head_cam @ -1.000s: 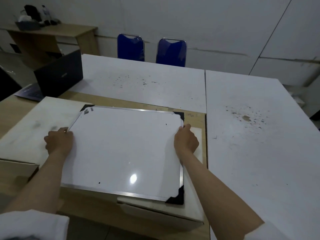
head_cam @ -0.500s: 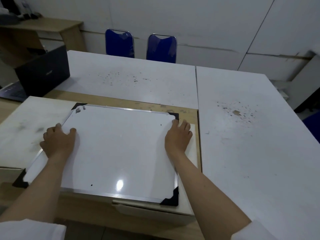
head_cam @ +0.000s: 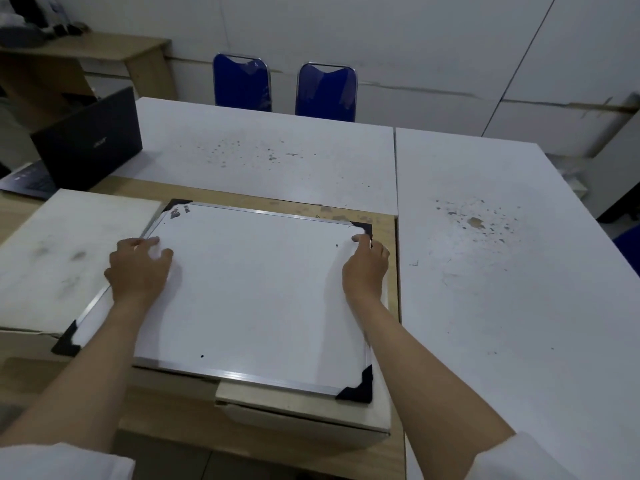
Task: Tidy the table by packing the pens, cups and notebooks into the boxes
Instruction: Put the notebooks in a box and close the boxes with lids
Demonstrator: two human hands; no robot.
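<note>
A white board (head_cam: 256,289) with a silver frame and black corners lies flat across the top of a pale box (head_cam: 304,410) at the near edge of the wooden table. My left hand (head_cam: 138,268) rests on the board's left side, fingers loosely spread on its surface. At the board's right edge near the far corner, my right hand (head_cam: 365,268) has its thumb on top and its fingers curled over the rim. A second box with a white, smudged lid (head_cam: 52,258) sits to the left, partly under the board's left edge. No pens, cups or notebooks are visible.
An open black laptop (head_cam: 86,143) stands at the far left. Two large white tables (head_cam: 502,271) stretch behind and to the right, speckled with stains. Two blue chairs (head_cam: 284,84) stand against the far wall, and a wooden desk (head_cam: 86,53) sits in the back left corner.
Both hands let go of the board's side edges and lay on top, then slid toward the far corners. The right hand's fingers have curled over the right rim again.
</note>
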